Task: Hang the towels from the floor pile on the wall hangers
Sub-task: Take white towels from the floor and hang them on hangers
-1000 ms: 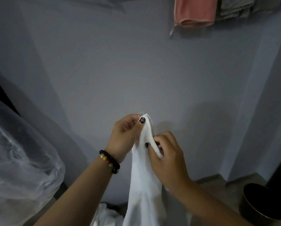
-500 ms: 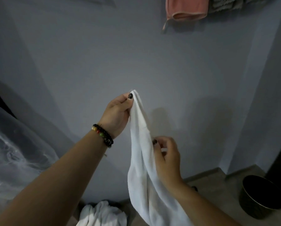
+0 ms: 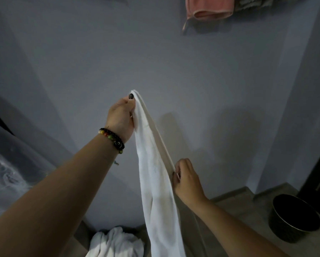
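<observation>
Down at the bottom, nearest of all, the floor pile [image 3: 116, 242] of white cloth sits bunched on the floor, below and between the two forearms. Up from there, the white towel [image 3: 155, 182] hangs in a long narrow drape, its lower end running out of view beside the pile. The right hand [image 3: 187, 179] is at the towel's right edge, about midway along the drape, fingers curled in and pinching that hem; the edge runs taut from this hand up to the other. The left hand [image 3: 121, 115] is higher and to the left, thumb on top and fingers closed round the towel's top corner, holding it up against the wall [image 3: 174, 62]. A beaded bracelet [image 3: 112, 140] rings that wrist. Off to the right of the right hand, low on the floor, stands a dark round bin [image 3: 294, 217]. To the left of the left arm, there's clear plastic sheeting [image 3: 8, 173]. Far above both hands, high on the wall, a pink towel [image 3: 209, 8] hangs already, with a grey towel [image 3: 253, 3] just beside it on its right.
</observation>
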`<state>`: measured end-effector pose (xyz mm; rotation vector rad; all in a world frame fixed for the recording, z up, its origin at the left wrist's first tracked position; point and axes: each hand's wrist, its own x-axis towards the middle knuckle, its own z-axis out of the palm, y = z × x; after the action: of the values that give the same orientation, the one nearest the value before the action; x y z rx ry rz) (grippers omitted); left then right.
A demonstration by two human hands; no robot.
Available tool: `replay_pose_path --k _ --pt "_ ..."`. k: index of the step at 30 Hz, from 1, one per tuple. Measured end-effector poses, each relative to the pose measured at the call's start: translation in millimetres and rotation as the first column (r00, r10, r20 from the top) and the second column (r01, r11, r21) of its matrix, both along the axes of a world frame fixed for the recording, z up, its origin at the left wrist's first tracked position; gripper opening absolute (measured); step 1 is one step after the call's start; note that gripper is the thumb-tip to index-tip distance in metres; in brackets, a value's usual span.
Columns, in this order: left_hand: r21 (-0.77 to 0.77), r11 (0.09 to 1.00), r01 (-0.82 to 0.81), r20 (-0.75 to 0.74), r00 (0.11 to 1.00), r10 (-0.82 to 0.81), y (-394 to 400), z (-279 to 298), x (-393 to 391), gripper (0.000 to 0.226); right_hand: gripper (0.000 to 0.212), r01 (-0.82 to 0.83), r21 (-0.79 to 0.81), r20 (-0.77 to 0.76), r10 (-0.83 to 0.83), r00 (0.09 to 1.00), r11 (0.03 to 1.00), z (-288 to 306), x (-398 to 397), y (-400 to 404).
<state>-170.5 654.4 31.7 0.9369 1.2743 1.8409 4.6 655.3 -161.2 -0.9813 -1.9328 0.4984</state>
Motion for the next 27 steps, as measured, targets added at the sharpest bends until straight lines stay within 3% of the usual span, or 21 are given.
replay_pose_path --k 3,6,9,11,12,13,14,17,22,27 --pt "-0.039 0.990 -0.133 -0.016 0.991 0.133 2 -4 -12 0.022 0.021 -0.129 0.044 0.225 0.116 0.967 0.991 -6 7 9" --pt "-0.086 0.970 -0.228 0.020 0.973 0.230 1 -6 -23 0.017 0.032 -0.256 -0.315 0.408 0.374 0.833 0.914 -13 7 14" --pt "-0.104 0.951 -0.293 0.082 0.950 0.301 0 -5 -29 0.019 0.023 -0.213 -0.625 0.158 0.389 0.907 0.751 -12 3 5" --pt "-0.110 0.938 -0.327 0.092 0.937 0.338 0 -2 -33 0.025 0.027 -0.252 -0.724 -0.028 0.337 0.941 0.643 -9 4 -1" --pt "-0.112 0.933 -0.343 0.092 0.931 0.354 0 0 -36 0.029 0.031 -0.265 -0.728 -0.045 0.342 0.939 0.632 -5 4 -3" --pt "-0.117 0.925 -0.362 0.092 0.923 0.373 0 3 -39 0.030 0.033 -0.252 -0.713 -0.027 0.333 0.942 0.654 -2 3 -4" --pt "-0.120 0.919 -0.377 0.090 0.917 0.388 -1 7 -43 0.028 0.034 -0.197 -0.648 0.068 0.314 0.947 0.736 -3 2 -2" --pt "-0.090 0.907 -0.412 0.058 0.906 0.418 -3 15 -57 0.023 0.028 -0.021 -0.340 0.396 0.163 0.904 0.940 -4 4 15" --pt "-0.046 0.871 -0.490 -0.076 0.871 0.486 -9 14 -80 0.026 0.027 0.157 -0.150 0.643 -0.024 0.766 0.976 5 35 60" --pt "-0.055 0.853 -0.519 -0.064 0.854 0.516 -16 6 -107 0.026 0.029 0.256 -0.059 0.713 -0.139 0.687 0.965 31 60 95"
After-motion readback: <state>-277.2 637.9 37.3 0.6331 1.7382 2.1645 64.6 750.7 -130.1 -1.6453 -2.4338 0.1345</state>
